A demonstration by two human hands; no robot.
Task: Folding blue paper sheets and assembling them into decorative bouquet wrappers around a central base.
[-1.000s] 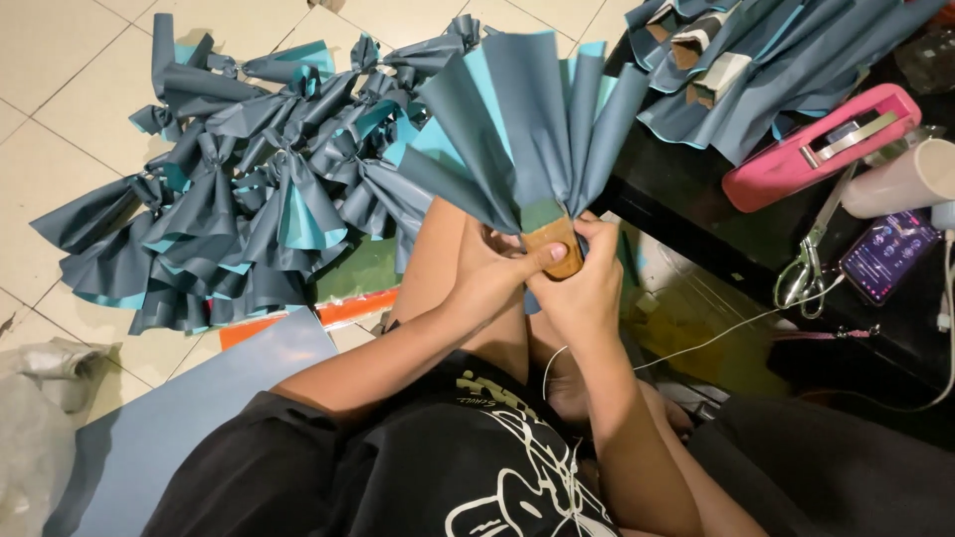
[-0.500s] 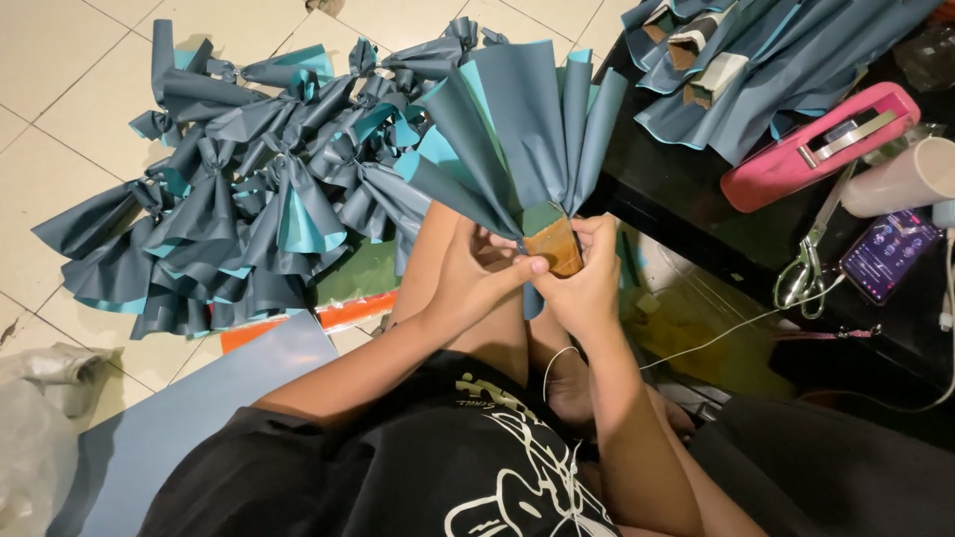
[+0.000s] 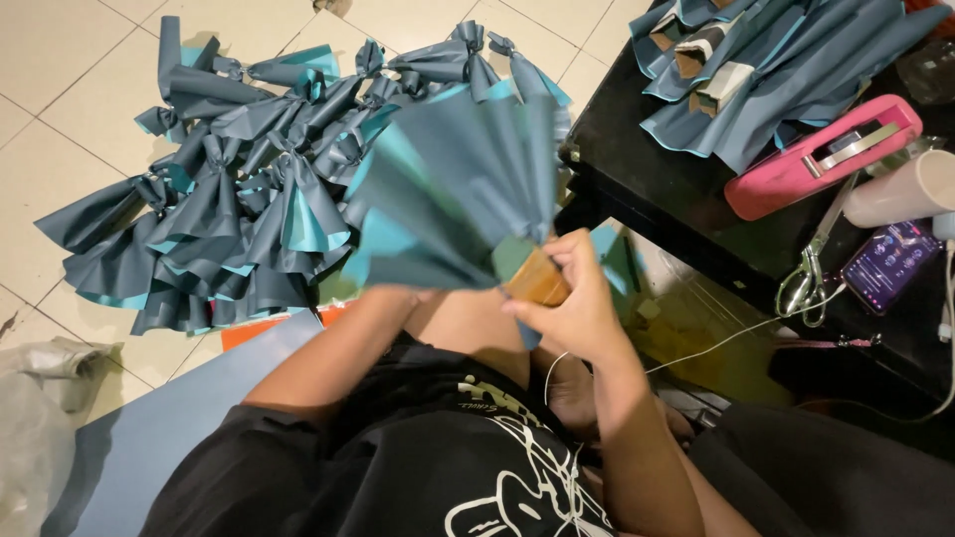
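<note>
A home turned craft corner, by the look of it: pale tiled floor point(image 3: 60, 149) heaped with pleated teal paper fans point(image 3: 229, 209), all gathered at the waist. A low black table point(image 3: 686, 219) alongside carries more folded sheets point(image 3: 786, 70), a pink tape dispenser point(image 3: 821, 159), scissors point(image 3: 811, 273) and a phone point(image 3: 888, 265) on a charging cable. A blue mat point(image 3: 169, 428) is underfoot.

Teal-blue paper fan point(image 3: 458, 189); pink tape dispenser point(image 3: 821, 157); black table point(image 3: 686, 214).
</note>
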